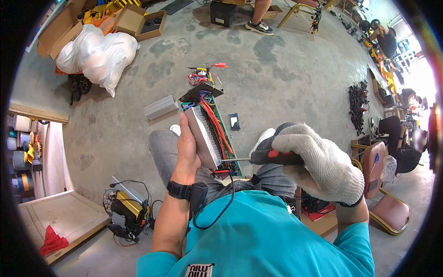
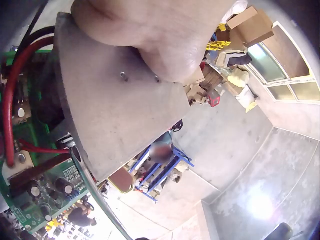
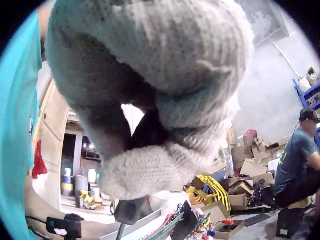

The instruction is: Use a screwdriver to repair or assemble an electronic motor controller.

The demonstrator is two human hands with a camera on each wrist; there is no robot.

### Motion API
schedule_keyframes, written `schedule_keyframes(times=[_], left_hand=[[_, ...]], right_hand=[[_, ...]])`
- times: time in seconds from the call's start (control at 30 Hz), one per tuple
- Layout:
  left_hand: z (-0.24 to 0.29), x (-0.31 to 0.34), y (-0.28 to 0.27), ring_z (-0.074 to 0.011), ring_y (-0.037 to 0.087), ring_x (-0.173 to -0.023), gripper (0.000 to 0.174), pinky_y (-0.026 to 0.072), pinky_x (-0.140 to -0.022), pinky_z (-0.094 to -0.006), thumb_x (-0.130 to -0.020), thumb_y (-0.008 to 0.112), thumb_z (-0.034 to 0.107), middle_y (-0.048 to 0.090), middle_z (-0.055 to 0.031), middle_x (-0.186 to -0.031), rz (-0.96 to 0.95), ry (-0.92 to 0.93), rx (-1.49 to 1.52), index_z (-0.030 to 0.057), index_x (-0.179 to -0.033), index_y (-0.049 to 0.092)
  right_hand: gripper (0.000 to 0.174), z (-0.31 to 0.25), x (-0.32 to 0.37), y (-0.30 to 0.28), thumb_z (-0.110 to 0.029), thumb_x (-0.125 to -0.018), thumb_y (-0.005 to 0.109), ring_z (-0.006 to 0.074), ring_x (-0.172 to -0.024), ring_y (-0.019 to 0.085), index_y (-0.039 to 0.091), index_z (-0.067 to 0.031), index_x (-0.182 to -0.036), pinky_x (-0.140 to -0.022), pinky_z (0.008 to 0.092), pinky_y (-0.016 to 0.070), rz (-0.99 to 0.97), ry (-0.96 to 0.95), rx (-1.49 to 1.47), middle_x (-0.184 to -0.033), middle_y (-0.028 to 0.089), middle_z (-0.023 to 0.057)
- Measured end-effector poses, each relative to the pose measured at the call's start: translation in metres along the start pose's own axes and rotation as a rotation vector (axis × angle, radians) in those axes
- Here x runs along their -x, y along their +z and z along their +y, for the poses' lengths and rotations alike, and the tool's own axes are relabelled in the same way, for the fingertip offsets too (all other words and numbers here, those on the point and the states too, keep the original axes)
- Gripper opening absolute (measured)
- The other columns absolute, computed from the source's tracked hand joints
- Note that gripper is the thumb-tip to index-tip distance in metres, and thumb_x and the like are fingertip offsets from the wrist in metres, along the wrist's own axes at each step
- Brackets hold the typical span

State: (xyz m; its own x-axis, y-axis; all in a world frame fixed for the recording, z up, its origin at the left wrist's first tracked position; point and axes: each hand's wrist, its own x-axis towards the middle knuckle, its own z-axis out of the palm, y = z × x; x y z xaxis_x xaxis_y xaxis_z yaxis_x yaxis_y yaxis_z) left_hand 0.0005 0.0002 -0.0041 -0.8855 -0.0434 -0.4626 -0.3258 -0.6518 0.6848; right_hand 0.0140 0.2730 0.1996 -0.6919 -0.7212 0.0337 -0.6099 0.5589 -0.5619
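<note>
My bare left hand (image 1: 185, 150) grips an electronics module from its left side, fingers along a flat metal plate (image 1: 207, 138). Beside the plate runs a green circuit board (image 2: 47, 185) with thick red wires (image 1: 216, 127); a black end panel (image 1: 217, 93) and loose coloured leads sit at the far end. In a white knitted glove, my right hand (image 1: 323, 161) holds a screwdriver (image 1: 277, 157) by its black and red handle. Its shaft points left, the tip at the near end of the board by the plate's edge. In the left wrist view, the shaft (image 2: 97, 192) crosses the plate's edge.
On the floor ahead lie an aluminium housing (image 1: 160, 107) and a phone-like object (image 1: 235, 122). Another wired module (image 1: 129, 205) is at lower left. White bags (image 1: 97, 55) and cardboard boxes (image 1: 140, 23) stand far left; a chair (image 1: 390, 210) is at right. Other people sit around.
</note>
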Motion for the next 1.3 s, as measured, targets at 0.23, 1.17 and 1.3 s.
schedule_keyframes(times=[0.23, 1.17, 1.3], left_hand=[[-0.001, -0.001, -0.002, -0.02, 0.075, -0.091, 0.072, 0.0638, -0.083, -0.0369, -0.107, 0.038, 0.07, 0.076, -0.0099, -0.106, -0.019, 0.007, -0.03, 0.0064, -0.127, 0.067], [0.002, -0.001, -0.002, -0.0211, 0.075, -0.09, 0.074, 0.0641, -0.081, -0.0381, -0.107, 0.035, 0.071, 0.075, -0.0104, -0.105, -0.033, -0.011, -0.014, 0.0062, -0.127, 0.066], [0.001, -0.002, -0.003, -0.0211, 0.075, -0.09, 0.074, 0.064, -0.082, -0.0377, -0.107, 0.035, 0.07, 0.075, -0.0103, -0.106, -0.025, -0.018, -0.017, 0.0062, -0.128, 0.066]], right_hand=[[0.053, -0.009, -0.004, 0.002, -0.016, -0.086, 0.08, 0.04, -0.101, 0.072, 0.058, -0.0088, -0.134, -0.081, 0.0442, 0.06, 0.037, 0.218, -0.034, -0.115, 0.068, 0.0152], [0.05, -0.003, -0.004, 0.003, -0.023, -0.087, 0.081, 0.0395, -0.099, 0.07, 0.059, -0.0086, -0.129, -0.08, 0.044, 0.0591, 0.042, 0.05, -0.018, -0.113, 0.066, 0.0136], [0.049, -0.001, -0.001, 0.004, -0.016, -0.086, 0.08, 0.0387, -0.099, 0.071, 0.059, -0.0085, -0.129, -0.079, 0.0439, 0.0592, 0.012, 0.082, -0.02, -0.111, 0.065, 0.0143]])
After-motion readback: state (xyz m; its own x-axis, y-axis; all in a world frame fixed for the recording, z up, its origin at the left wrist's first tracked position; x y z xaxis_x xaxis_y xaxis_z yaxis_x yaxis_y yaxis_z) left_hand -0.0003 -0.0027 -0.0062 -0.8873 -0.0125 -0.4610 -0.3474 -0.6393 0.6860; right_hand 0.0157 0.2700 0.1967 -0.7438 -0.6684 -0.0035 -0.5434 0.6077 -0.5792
